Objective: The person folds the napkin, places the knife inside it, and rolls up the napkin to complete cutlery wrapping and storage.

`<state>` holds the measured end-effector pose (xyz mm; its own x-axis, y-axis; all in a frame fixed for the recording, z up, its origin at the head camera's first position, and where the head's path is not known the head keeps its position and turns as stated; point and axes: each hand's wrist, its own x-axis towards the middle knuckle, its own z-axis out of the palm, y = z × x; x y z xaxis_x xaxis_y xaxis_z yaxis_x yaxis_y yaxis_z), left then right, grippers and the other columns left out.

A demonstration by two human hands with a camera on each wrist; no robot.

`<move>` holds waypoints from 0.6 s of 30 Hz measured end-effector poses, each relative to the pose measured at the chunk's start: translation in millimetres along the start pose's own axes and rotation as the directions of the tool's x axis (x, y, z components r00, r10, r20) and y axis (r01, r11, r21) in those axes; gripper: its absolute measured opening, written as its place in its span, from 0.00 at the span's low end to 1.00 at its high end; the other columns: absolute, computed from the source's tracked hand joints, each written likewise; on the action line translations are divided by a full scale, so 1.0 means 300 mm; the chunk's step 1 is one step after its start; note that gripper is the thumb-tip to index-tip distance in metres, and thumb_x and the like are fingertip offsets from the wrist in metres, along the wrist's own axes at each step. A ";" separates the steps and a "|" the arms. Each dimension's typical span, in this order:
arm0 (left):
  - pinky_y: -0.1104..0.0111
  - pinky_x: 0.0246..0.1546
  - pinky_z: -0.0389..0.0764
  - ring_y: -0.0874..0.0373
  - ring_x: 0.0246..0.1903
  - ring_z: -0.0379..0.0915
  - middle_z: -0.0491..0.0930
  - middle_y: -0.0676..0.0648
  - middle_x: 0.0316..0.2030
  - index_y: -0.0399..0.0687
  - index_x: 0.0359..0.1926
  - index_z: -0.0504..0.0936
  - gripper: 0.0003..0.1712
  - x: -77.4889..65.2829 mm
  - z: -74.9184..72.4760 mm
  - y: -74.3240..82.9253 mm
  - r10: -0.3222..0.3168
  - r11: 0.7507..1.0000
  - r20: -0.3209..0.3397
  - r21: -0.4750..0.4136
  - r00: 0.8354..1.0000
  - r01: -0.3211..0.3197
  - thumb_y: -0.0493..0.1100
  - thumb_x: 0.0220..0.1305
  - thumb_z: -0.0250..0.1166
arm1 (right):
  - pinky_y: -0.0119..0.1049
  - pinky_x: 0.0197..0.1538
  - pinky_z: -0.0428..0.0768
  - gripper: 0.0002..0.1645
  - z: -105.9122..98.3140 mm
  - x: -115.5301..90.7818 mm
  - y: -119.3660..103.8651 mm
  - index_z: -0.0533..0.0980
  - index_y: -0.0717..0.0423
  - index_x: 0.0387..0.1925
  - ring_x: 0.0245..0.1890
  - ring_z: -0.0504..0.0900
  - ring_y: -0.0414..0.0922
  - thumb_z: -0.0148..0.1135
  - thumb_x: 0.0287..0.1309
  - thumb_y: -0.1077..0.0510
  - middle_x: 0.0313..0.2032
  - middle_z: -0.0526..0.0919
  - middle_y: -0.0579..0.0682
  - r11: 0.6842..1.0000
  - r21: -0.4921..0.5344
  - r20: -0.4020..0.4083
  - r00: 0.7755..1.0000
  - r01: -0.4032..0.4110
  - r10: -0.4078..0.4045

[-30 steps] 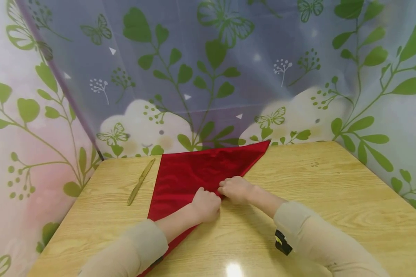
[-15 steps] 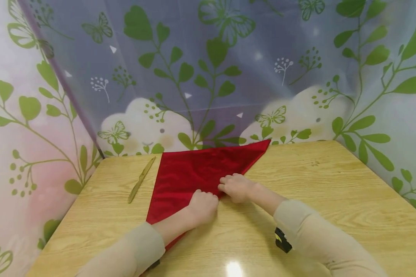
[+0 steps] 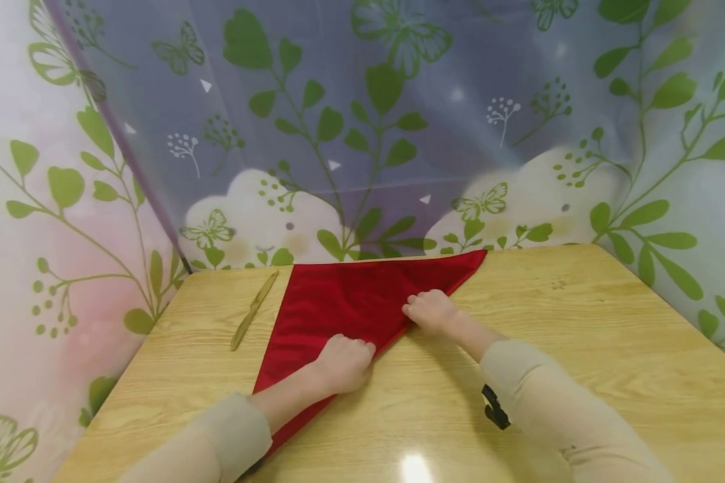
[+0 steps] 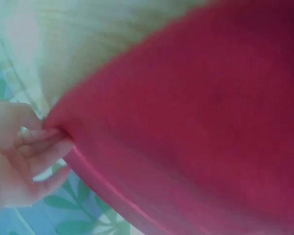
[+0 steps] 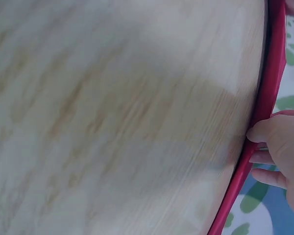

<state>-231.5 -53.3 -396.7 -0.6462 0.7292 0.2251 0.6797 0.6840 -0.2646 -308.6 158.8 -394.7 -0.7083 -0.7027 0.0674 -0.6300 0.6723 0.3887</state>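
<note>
Red cloth (image 3: 338,295) slants rightward up from the frame's lower centre, its long edge pinched by the left hand (image 3: 341,363) and, higher, the right hand (image 3: 433,312).

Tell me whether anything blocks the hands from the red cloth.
Nothing visible does: the left hand and right hand both pinch the edge of the red cloth. The gold-coloured knife lies apart from it, off to the left on the table.
</note>
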 end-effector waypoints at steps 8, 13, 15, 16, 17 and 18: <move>0.67 0.18 0.59 0.62 0.13 0.62 0.65 0.54 0.10 0.51 0.10 0.66 0.16 -0.035 -0.025 0.077 -0.111 0.975 0.106 0.204 0.988 0.088 0.37 0.42 0.64 | 0.43 0.33 0.78 0.08 0.023 0.004 0.046 0.77 0.55 0.36 0.35 0.77 0.51 0.62 0.52 0.64 0.34 0.77 0.52 0.997 0.051 0.072 0.996 -0.061 0.057; 0.64 0.19 0.62 0.62 0.14 0.60 0.67 0.56 0.12 0.54 0.12 0.71 0.13 -0.051 -0.050 0.092 -0.201 0.950 0.290 0.290 0.936 0.114 0.38 0.45 0.64 | 0.44 0.34 0.77 0.05 0.030 -0.012 0.083 0.77 0.55 0.30 0.34 0.78 0.52 0.61 0.51 0.66 0.31 0.76 0.52 0.989 0.106 0.091 0.991 -0.105 0.095; 0.63 0.18 0.64 0.61 0.15 0.60 0.67 0.56 0.13 0.54 0.13 0.71 0.13 -0.066 -0.059 0.089 -0.233 0.942 0.327 0.309 0.916 0.130 0.37 0.46 0.64 | 0.44 0.33 0.76 0.05 0.032 -0.026 0.094 0.76 0.54 0.28 0.32 0.78 0.52 0.60 0.50 0.67 0.28 0.75 0.51 0.988 0.122 0.079 0.994 -0.089 0.080; 0.62 0.18 0.65 0.61 0.15 0.60 0.67 0.56 0.13 0.54 0.13 0.71 0.13 -0.075 -0.062 0.086 -0.243 0.938 0.332 0.318 0.912 0.134 0.36 0.45 0.64 | 0.44 0.33 0.76 0.06 0.031 -0.034 0.098 0.76 0.54 0.27 0.31 0.78 0.52 0.60 0.50 0.68 0.27 0.74 0.51 0.989 0.128 0.073 0.995 -0.077 0.068; 0.63 0.17 0.65 0.62 0.14 0.60 0.66 0.56 0.13 0.54 0.13 0.71 0.13 -0.086 -0.065 0.082 -0.253 0.934 0.333 0.327 0.908 0.141 0.36 0.45 0.64 | 0.44 0.33 0.76 0.06 0.032 -0.042 0.100 0.76 0.54 0.26 0.31 0.78 0.52 0.59 0.49 0.68 0.26 0.74 0.51 0.989 0.131 0.059 0.997 -0.062 0.054; 0.63 0.16 0.64 0.62 0.14 0.60 0.66 0.56 0.12 0.54 0.12 0.70 0.14 -0.097 -0.067 0.076 -0.261 0.932 0.333 0.330 0.906 0.147 0.35 0.44 0.64 | 0.43 0.32 0.76 0.07 0.033 -0.049 0.102 0.75 0.54 0.25 0.30 0.78 0.51 0.59 0.49 0.69 0.25 0.74 0.50 0.989 0.138 0.045 0.998 -0.047 0.041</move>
<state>-190.1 -58.4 -390.4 -0.8786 0.4760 -0.0397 0.4240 0.7390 -0.5235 -320.6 192.2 -393.0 -0.7471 -0.6634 0.0423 -0.6341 0.7303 0.2542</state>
